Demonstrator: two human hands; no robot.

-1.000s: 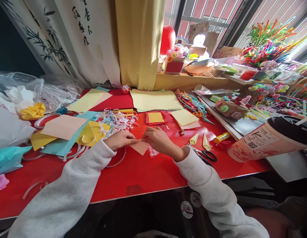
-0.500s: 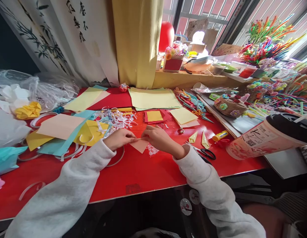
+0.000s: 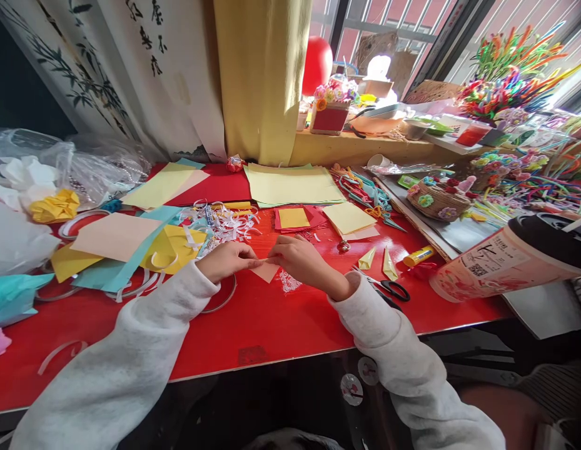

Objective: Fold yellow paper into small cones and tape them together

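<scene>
Between my hands is a small piece of pale pink paper (image 3: 266,272), held just above the red table (image 3: 281,331). My left hand (image 3: 227,261) pinches its left edge, thumb and fingers pressed together. On the opposite side my right hand (image 3: 297,257) is closed on the paper too, its fingertips almost meeting those of the left. Part of the paper is hidden behind the fingers. Just beyond my hands lie small yellow and red paper squares (image 3: 293,218). Two folded pale yellow pieces (image 3: 389,265) and black-handled scissors (image 3: 394,290) rest right of my right hand.
Coloured sheets (image 3: 116,237) and curled paper strips (image 3: 234,224) lie at left. Pale yellow sheets (image 3: 294,185) are stacked at the back. A drink cup (image 3: 496,259), a glue stick (image 3: 419,255) and a flower-trimmed basket (image 3: 438,199) stand or lie at right.
The pink paper's lower part shows less below my fingers than before, and its edge is tipped further up. Both hands keep nearly the same place and grip.
</scene>
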